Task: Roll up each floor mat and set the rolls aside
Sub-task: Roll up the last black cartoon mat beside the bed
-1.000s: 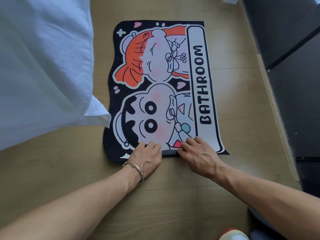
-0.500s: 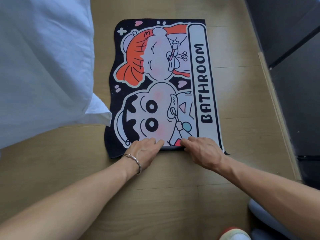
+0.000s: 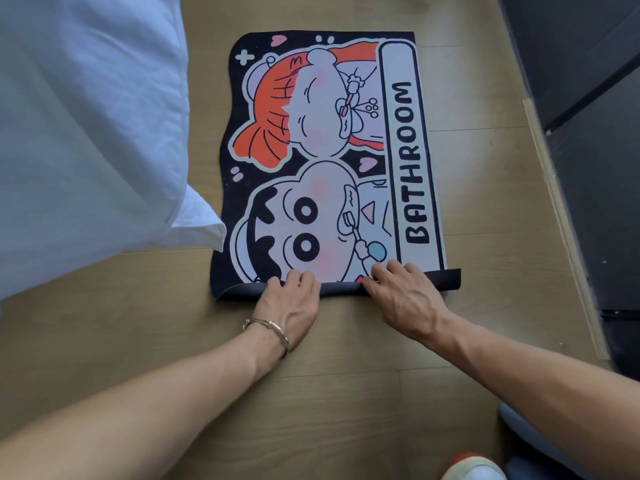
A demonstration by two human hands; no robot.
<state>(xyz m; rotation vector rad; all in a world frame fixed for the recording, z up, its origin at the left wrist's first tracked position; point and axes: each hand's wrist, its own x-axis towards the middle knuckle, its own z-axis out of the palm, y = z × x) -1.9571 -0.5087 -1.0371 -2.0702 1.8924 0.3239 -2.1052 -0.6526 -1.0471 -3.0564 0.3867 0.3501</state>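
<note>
Up and over goes the near edge since a moment ago, dark backing showing! Left hand (image 3: 291, 303) and right hand (image 3: 405, 299) curl their fingers round that first turn of the floor mat (image 3: 329, 150), just right of the white bedding (image 3: 86, 133). Barely started: most lies flat, long axis running away from the person.

Bare wood floor (image 3: 485, 209) right of the mat (image 3: 329, 150); white bedding (image 3: 86, 133) at its left edge; dark panel (image 3: 595, 168) farther right.

My black fabric floor mat (image 3: 332, 161) shows orange-haired cartoon figures and black "BATHROOM" lettering on a white band, over tan wood-grain flooring (image 3: 346, 393).
</note>
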